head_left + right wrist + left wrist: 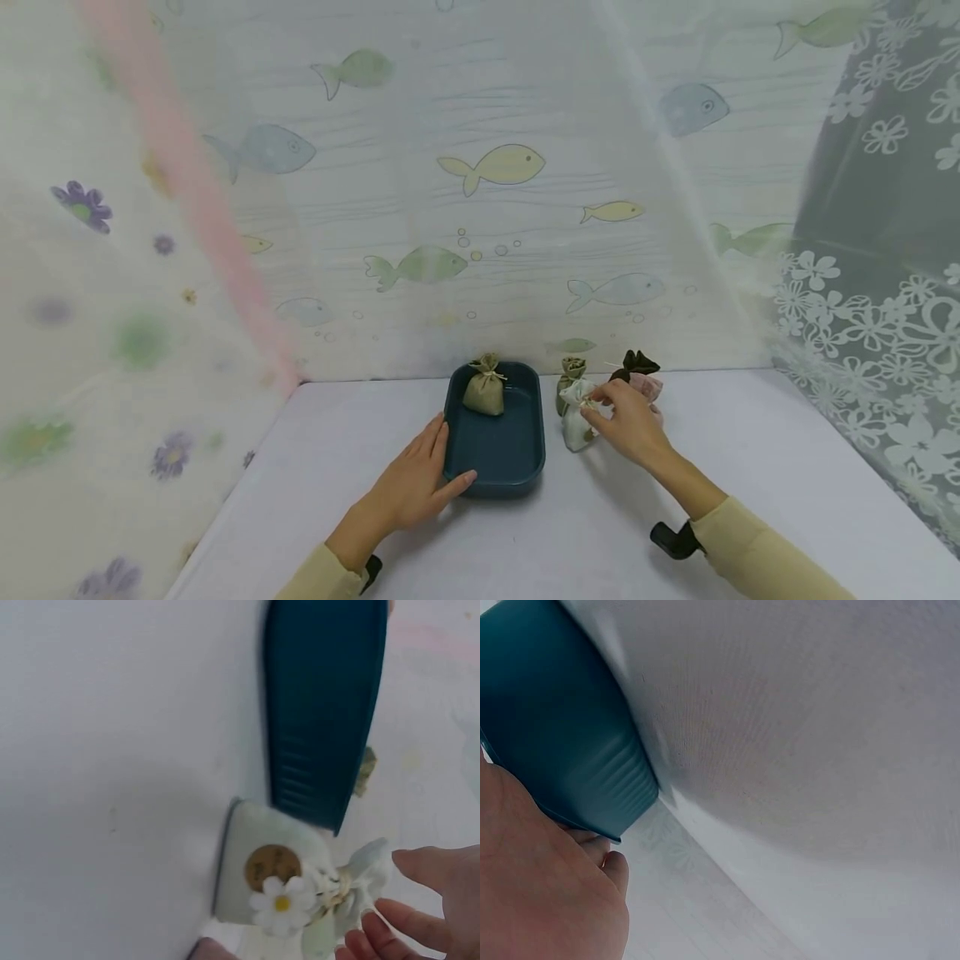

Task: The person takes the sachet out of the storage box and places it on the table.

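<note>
My left hand [408,483] rests against the left side of a dark blue rectangular dish [495,454], its thumb at the front rim. One olive drawstring sachet [486,393] sits inside at the far end. My right hand [630,419] is at the tied neck of a white sachet [576,429], which stands right of the dish. In the right wrist view, the white sachet [281,877] bears a daisy and a round brown label; thumb and fingers are spread apart around its gathered top, without a clear pinch.
Behind the white sachet stands another olive sachet [572,371]. A dark brown sachet top [637,363] and a pink sachet [647,385] are partly hidden by my right hand. A fish-print curtain [487,217] hangs along the back of the white table [322,442].
</note>
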### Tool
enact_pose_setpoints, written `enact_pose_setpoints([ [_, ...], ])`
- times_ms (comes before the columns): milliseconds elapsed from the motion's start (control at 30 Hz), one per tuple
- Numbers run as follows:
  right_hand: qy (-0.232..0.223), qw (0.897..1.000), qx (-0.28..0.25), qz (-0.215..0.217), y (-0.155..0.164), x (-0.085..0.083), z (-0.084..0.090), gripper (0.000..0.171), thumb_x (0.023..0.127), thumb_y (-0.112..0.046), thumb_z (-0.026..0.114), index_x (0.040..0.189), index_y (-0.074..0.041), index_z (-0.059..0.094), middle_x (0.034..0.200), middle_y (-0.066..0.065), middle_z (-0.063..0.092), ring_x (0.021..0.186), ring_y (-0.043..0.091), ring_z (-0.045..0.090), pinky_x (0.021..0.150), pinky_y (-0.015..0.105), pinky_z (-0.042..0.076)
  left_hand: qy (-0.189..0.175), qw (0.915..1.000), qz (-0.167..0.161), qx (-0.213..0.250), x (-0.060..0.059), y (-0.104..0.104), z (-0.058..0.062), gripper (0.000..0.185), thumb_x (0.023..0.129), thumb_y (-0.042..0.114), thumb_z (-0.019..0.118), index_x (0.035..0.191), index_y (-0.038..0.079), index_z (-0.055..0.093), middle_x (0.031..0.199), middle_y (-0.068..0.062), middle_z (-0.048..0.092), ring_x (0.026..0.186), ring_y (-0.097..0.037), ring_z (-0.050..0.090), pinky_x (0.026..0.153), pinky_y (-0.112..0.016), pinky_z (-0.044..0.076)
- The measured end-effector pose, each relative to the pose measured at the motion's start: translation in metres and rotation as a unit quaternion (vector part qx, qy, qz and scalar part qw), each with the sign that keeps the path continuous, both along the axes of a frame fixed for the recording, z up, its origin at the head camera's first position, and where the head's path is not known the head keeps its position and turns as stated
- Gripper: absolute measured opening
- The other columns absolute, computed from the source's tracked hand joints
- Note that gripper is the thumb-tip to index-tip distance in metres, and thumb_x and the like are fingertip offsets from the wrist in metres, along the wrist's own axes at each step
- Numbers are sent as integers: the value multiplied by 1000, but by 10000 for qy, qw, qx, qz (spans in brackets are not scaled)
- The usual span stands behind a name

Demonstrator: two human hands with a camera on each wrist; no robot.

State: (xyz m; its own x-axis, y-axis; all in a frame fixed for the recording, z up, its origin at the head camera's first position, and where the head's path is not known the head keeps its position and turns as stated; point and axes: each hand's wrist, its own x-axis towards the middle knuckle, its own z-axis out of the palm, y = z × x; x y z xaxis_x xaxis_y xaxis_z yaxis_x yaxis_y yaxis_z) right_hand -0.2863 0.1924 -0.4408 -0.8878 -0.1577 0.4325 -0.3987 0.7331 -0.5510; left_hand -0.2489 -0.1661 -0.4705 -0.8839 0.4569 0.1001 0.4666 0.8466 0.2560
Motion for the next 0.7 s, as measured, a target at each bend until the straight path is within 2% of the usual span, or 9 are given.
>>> enact_pose_setpoints([
  [267, -161, 9989, -3, 451, -18, 1, 17, 27, 94, -13, 74, 115, 3, 70, 113, 16, 68, 104, 35, 65, 88, 51, 55, 22, 10000, -30, -89, -1, 0, -2, 102, 100, 76, 32, 160, -7, 22, 169, -21, 13, 156, -33, 17, 123, -50, 25],
  [433, -385, 9966, 17, 733, -33, -6, 26, 32, 96, -17, 72, 121, 4, 68, 116, 19, 67, 108, 38, 64, 91, 53, 54, 69, 9999, -92, 34, 0, 0, -2, 101, 100, 73, 36, 158, -9, 25, 168, -23, 15, 155, -36, 20, 122, -52, 27],
  [700, -1044, 9883, 67, 1111, -59, -23, 42, 46, 100, -26, 69, 134, 3, 61, 130, 22, 63, 121, 39, 59, 99, 52, 51, -43, 10000, -19, -27, 2, 1, 2, 102, 100, 74, 35, 158, -9, 25, 168, -22, 15, 155, -35, 21, 122, -51, 27],
])
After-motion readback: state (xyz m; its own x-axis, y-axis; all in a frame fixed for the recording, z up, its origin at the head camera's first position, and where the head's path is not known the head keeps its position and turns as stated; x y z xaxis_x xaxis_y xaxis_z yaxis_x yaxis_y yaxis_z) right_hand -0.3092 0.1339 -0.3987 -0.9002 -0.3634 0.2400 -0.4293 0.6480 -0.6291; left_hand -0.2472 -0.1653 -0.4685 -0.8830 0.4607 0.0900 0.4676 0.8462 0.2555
